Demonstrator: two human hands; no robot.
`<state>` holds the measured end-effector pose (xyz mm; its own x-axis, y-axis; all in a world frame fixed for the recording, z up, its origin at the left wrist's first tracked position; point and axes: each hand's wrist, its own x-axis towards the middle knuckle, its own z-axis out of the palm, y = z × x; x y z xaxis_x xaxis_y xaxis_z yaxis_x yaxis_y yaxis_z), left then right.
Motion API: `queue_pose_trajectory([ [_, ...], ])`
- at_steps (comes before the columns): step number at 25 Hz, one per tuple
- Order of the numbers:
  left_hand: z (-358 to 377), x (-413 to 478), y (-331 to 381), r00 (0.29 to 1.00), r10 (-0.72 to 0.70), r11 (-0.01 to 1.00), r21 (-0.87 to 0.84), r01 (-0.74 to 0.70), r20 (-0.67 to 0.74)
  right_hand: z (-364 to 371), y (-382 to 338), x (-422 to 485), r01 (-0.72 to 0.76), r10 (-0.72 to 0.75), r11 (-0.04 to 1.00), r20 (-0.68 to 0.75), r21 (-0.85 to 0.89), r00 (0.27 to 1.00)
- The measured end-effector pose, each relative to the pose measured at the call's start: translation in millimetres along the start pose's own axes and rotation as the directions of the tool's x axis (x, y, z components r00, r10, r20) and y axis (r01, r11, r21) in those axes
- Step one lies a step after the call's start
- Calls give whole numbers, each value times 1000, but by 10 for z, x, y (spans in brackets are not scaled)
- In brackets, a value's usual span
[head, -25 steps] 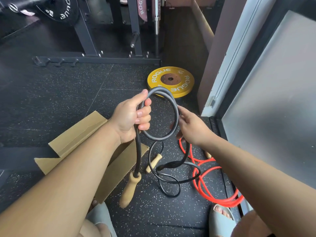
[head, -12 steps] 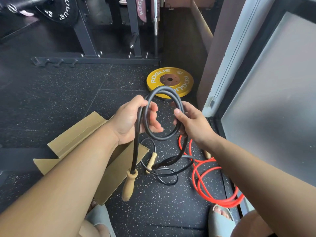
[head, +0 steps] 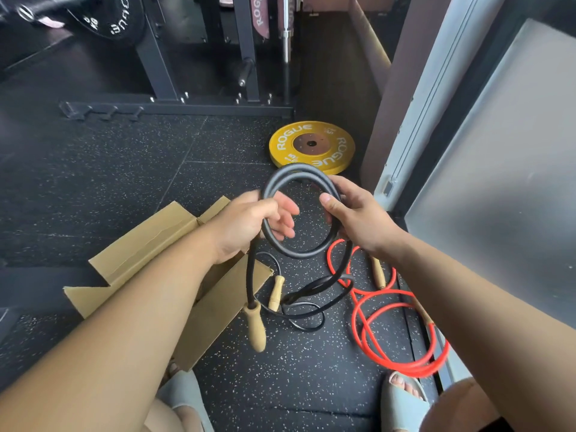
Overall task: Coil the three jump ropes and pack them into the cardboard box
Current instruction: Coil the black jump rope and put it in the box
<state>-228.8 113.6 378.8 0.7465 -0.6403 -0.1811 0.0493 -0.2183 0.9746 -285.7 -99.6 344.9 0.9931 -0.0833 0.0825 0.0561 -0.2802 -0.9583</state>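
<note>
A thick black jump rope [head: 299,247] is looped into a coil between my hands. My left hand [head: 249,222] holds the coil's left side, and one wooden handle [head: 256,325] hangs below it. My right hand [head: 352,213] grips the coil's right side. The rope's tail runs down to the floor. A thinner black rope [head: 307,319] with a wooden handle [head: 276,293] lies there. An orange rope [head: 392,338] sprawls on the floor to the right. The open cardboard box [head: 149,244] sits under my left forearm.
A yellow weight plate [head: 311,145] lies flat on the rubber floor beyond my hands. A black rack base and barbell stand at the back. A wall and frosted panel run along the right. My sandalled feet [head: 402,397] are at the bottom edge.
My right hand has risen from the coil's lower right to its right side, adding another loop. My left fingers have loosened around the coil. Less black rope lies on the floor.
</note>
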Motion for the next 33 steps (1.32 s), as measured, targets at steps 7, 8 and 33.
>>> queue_pose_trajectory([
  [7,45,-70,222,971,-46,868,-472,154,234,56,-65,-18,23,-24,997,2,72,1000],
  [8,47,-53,237,971,-65,849,-499,174,228,60,-82,-17,13,-12,993,-17,115,1000],
  [33,79,-123,380,977,117,773,-634,22,176,166,28,-93,-174,174,944,24,280,984],
])
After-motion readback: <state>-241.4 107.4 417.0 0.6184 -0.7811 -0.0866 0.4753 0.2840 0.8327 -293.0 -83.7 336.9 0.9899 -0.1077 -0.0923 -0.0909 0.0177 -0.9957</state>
